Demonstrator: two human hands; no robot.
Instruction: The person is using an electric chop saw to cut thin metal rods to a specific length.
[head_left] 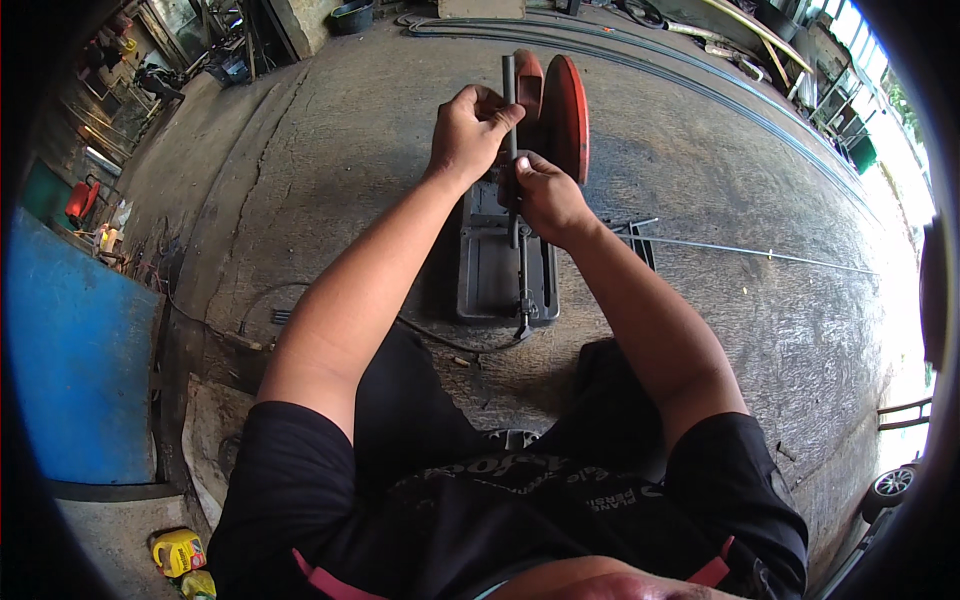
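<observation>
Both my hands grip a short dark metal rod (512, 138), held lengthwise in front of me. My left hand (472, 138) closes around its upper part. Lower down, my right hand (550, 200) wraps the rod with the thumb on top. Beneath and just beyond my hands stands a cut-off saw on the floor. Its round red guard (570, 115) rises right of the rod, and its orange-red handle part (528, 85) shows behind the rod's upper end. The saw's grey base (488, 285), with a clamp screw (524, 285) along it, lies nearer me. My hands partly hide the saw's middle.
Long thin metal bars (640, 65) lie across the far floor. Another thin rod (760, 253) extends rightward from a small dark frame (640, 243) beside the saw. A black cable (470, 348) runs near my legs. Left are a blue panel (80, 350) and a yellow jug (178, 552).
</observation>
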